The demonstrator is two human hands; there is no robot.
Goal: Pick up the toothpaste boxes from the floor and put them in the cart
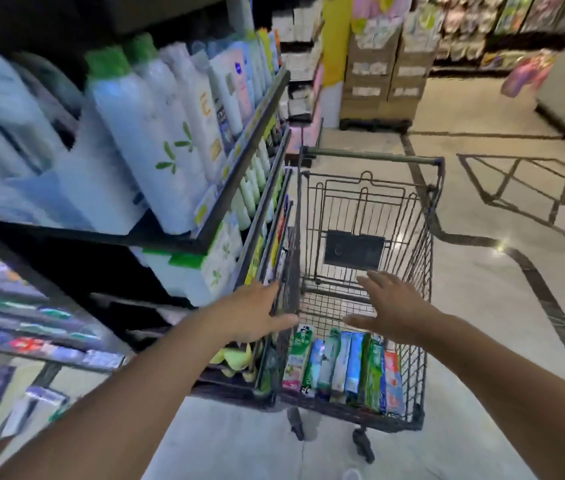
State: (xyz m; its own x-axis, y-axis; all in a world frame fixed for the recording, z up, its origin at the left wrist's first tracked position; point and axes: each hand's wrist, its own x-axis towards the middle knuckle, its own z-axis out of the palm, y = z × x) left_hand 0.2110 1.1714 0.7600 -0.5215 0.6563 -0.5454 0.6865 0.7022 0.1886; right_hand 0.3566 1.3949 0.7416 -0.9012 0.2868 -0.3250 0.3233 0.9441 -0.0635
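Note:
A dark wire shopping cart stands on the pale floor beside the shelves. Several toothpaste boxes in green, blue and red lie side by side in its near end. My left hand rests with spread fingers against the cart's left wall, holding nothing. Over the basket, just above the boxes, my right hand hovers flat and open. No toothpaste box shows on the floor in this view.
Shelving on the left holds white bottles with green caps, with small boxes on lower shelves. Stacked cardboard cartons stand ahead. Open tiled floor with dark lines stretches to the right.

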